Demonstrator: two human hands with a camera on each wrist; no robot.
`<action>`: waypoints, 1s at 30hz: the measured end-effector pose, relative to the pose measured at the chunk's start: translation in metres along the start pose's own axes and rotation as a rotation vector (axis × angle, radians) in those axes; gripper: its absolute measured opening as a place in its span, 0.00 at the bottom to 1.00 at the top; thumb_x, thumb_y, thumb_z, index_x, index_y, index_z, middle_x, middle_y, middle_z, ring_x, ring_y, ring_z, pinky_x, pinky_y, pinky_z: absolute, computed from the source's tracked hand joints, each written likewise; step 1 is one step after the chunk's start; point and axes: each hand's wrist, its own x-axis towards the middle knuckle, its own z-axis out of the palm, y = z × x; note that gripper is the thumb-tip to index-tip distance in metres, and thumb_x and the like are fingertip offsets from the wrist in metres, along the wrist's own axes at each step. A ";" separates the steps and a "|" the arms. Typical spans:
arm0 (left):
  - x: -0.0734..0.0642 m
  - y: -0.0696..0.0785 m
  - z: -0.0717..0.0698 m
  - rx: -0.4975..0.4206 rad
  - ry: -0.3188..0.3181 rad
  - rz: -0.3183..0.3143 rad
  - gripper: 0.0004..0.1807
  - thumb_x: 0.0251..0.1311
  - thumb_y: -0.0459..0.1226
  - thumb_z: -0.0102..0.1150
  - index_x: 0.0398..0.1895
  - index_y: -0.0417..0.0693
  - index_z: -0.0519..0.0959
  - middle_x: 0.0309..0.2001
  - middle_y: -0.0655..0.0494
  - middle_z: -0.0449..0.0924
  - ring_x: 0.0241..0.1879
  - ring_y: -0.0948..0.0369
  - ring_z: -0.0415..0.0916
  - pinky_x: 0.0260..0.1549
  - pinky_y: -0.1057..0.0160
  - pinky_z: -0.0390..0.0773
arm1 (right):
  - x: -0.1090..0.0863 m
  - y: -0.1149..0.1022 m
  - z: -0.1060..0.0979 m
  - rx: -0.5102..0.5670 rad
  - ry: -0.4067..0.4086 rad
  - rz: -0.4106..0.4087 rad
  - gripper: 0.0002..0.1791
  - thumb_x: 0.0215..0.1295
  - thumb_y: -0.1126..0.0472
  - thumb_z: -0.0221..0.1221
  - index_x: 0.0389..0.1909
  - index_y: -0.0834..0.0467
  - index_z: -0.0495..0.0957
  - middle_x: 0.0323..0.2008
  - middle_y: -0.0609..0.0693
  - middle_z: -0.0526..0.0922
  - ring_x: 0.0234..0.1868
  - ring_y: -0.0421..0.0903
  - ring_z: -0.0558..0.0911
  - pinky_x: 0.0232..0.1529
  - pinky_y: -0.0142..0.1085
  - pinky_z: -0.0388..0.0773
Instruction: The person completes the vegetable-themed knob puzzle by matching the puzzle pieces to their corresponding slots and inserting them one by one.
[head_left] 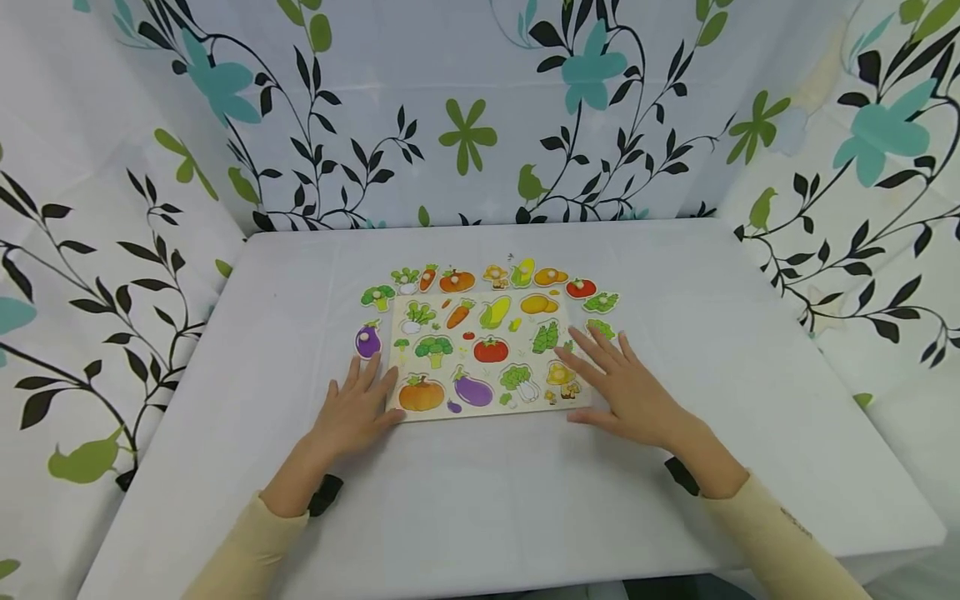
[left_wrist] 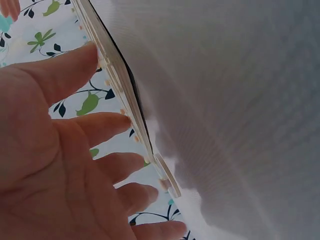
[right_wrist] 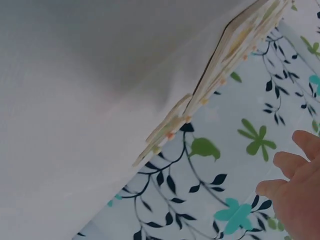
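Note:
A wooden vegetable puzzle board (head_left: 522, 346) lies flat on the table, printed with a pumpkin, eggplant, tomato and other vegetables. My left hand (head_left: 354, 415) is at its left edge, thumb by the front corner and fingers spread. In the left wrist view, the thumb and fingertips reach the board's side (left_wrist: 125, 90). Over the right edge is my right hand (head_left: 633, 396), its fingers extended and spread, holding nothing. Just beyond the left fingertips sits an eggplant piece (head_left: 368, 340). A green leafy piece (head_left: 601, 328) is partly covered by the right fingers.
Loose knobbed pieces line the board's far side, including a broccoli (head_left: 377, 297), a pumpkin (head_left: 457, 281), a corn (head_left: 522, 272) and a tomato (head_left: 581, 288). A white cloth covers the table (head_left: 480, 500). Behind hangs a leaf-patterned curtain (head_left: 375, 83).

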 end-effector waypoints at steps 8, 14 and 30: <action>0.001 -0.003 0.000 -0.024 -0.075 -0.034 0.38 0.67 0.50 0.55 0.75 0.43 0.57 0.76 0.33 0.42 0.74 0.31 0.35 0.63 0.24 0.44 | 0.016 0.058 -0.009 0.140 0.057 0.281 0.46 0.63 0.47 0.64 0.77 0.51 0.52 0.76 0.59 0.52 0.76 0.63 0.50 0.71 0.65 0.50; 0.004 -0.007 0.004 -0.037 -0.086 -0.036 0.39 0.67 0.51 0.54 0.76 0.44 0.56 0.76 0.32 0.42 0.73 0.30 0.37 0.63 0.24 0.45 | 0.039 0.076 -0.006 0.136 0.048 0.477 0.32 0.62 0.55 0.66 0.64 0.62 0.71 0.49 0.65 0.78 0.49 0.61 0.75 0.47 0.53 0.75; 0.005 -0.009 0.005 -0.053 -0.080 -0.028 0.39 0.67 0.51 0.55 0.76 0.45 0.56 0.76 0.33 0.43 0.73 0.30 0.39 0.64 0.25 0.45 | 0.076 0.082 0.012 0.250 -0.162 0.667 0.09 0.64 0.62 0.62 0.38 0.65 0.77 0.26 0.53 0.77 0.28 0.46 0.72 0.26 0.32 0.66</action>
